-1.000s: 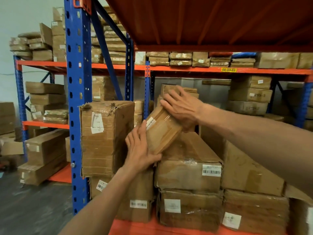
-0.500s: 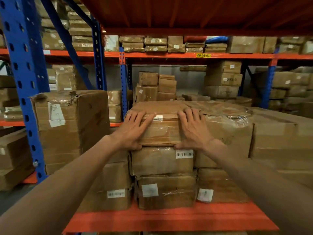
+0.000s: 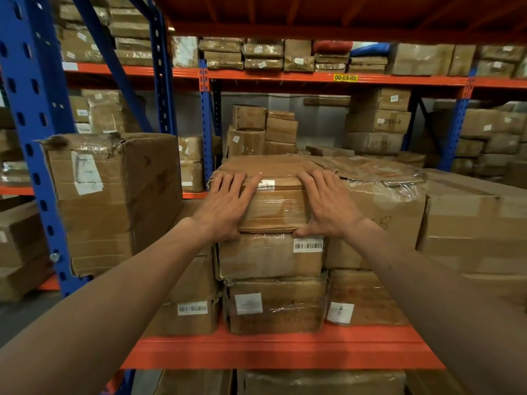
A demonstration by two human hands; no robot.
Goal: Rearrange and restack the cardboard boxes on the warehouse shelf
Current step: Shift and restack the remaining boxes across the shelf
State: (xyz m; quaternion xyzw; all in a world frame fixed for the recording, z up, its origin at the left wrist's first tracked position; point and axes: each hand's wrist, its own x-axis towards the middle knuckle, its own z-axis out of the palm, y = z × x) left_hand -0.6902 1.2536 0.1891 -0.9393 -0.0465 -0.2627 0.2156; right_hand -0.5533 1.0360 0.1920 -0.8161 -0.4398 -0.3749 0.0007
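Left hand (image 3: 228, 203), right hand (image 3: 325, 206) flat, fingers spread, on top box (image 3: 275, 206). Push evenly; square with stack (image 3: 271, 280).

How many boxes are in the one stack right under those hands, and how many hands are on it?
Cardboard boxes in the stack: 3 (top box, middle box, bottom box)
Hands on the top box: 2 (left hand, right hand)
Total: 5
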